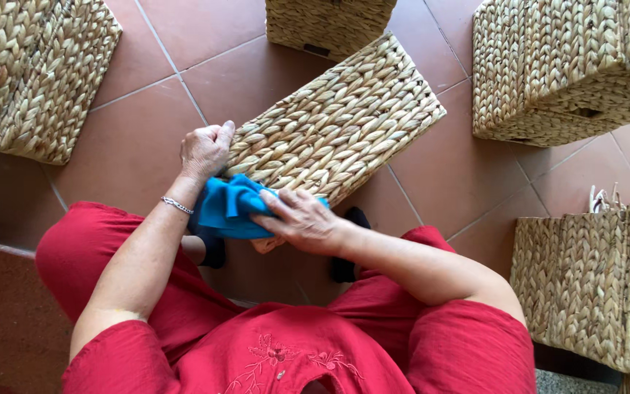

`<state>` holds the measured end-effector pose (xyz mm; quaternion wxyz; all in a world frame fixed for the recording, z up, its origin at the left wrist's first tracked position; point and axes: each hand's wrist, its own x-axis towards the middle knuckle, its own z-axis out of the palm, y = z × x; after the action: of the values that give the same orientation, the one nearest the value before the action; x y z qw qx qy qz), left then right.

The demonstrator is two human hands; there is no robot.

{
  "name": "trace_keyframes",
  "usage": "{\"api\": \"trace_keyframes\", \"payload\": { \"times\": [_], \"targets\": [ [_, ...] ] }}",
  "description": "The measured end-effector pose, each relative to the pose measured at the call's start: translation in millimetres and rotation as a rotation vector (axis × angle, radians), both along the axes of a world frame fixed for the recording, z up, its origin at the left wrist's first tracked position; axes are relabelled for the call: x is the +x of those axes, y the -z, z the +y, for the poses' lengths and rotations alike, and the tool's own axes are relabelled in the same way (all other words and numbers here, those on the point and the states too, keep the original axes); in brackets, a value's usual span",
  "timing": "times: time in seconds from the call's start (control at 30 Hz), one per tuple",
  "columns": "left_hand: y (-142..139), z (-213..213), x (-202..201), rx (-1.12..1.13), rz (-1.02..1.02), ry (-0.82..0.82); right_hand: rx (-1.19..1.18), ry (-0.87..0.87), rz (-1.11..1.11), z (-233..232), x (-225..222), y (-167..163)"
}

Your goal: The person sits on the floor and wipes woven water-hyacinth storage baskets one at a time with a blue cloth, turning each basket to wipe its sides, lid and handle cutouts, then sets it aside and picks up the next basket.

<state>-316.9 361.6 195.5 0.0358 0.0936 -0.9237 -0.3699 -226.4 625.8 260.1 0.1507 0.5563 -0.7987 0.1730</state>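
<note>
Seated, head view straight down over red trousers (439,343) and red embroidered top (278,357). Woven seagrass basket (340,120) tilted on the terracotta tile floor (140,138), near corner raised toward the lap.

Left hand (205,149): fingers curled into a closed grip on the basket's near edge, thumb up, steadying it. Silver bracelet (177,205) on that wrist.

Right hand (302,220): fingers (286,201) nearly flat, only slightly spread, pressing a bunched blue cloth (231,208) against the basket's lower corner. Cloth sits under the fingertips and palm, between the two hands, touching the weave.

Progress, judged from what shows: wiping in hand on this one basket, cloth at the near corner only; most of the visible woven face lies beyond the fingertips, no way to tell from the weave which parts are already wiped. No visible dust line or damp mark either way.

Other matching baskets around: one beyond the left hand at far left (27,73), one past the held basket's far end (326,25), two out past the right arm (570,69) (596,284). All apart from both hands, none touched.

Dark footwear (344,266) just under the right wrist, partly hidden.
</note>
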Motion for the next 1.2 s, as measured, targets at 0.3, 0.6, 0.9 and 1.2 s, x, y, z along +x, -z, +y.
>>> {"api": "trace_keyframes", "payload": {
  "times": [0.3, 0.6, 0.9, 1.2],
  "targets": [
    [-4, 11, 2, -0.035, 0.016, 0.057, -0.038, 0.955, 0.265, 162, -138, 17],
    [4, 3, -1, -0.029, 0.015, -0.021, 0.19, 0.343, 0.204, 26, -34, 22],
    [-12, 13, 14, 0.014, 0.072, -0.006, 0.161, 0.411, 0.226, 86, -85, 17],
    [-11, 27, 14, -0.066, -0.026, -0.011, 0.034, 0.974, 0.119, 152, -143, 43]
  ]
}}
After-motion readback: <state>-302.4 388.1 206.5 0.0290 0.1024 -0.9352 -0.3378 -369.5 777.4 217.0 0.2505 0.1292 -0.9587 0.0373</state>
